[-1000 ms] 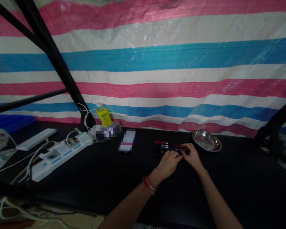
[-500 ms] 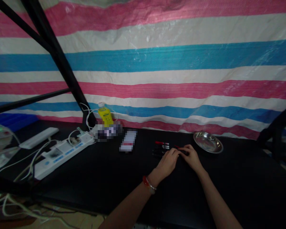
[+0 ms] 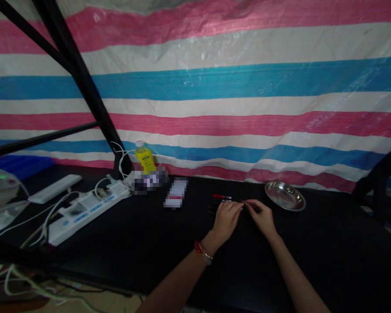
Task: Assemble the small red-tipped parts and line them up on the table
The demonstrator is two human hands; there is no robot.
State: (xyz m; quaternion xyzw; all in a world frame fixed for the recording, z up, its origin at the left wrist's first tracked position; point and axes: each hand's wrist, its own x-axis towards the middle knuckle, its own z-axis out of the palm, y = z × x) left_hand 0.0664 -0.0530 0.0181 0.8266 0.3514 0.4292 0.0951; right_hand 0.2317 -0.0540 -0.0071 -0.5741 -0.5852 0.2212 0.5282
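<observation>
My left hand [image 3: 227,219], with a red bracelet [image 3: 200,250] at the wrist, is closed over the black table beside a small row of pens. A red pen [image 3: 221,197] lies just beyond its knuckles, and dark pens [image 3: 211,209] are partly hidden under it. My right hand [image 3: 262,218] pinches a thin, dark pen with a little red [image 3: 241,201] between thumb and fingers. The left fingertips meet the same pen, most of which the hands cover. Right of my hands sits a shiny round metal dish [image 3: 285,196].
A phone [image 3: 176,193] lies left of the pens. Farther left are a yellow bottle [image 3: 145,158], a white power strip [image 3: 87,213] with cables, and a blue tray [image 3: 21,166]. Black frame posts [image 3: 91,100] rise before a striped sheet [image 3: 195,78].
My left hand has shifted slightly left and covers more of the dark pens. The right hand has turned a little, its fingertips lower and pinching. The dish and phone stay put.
</observation>
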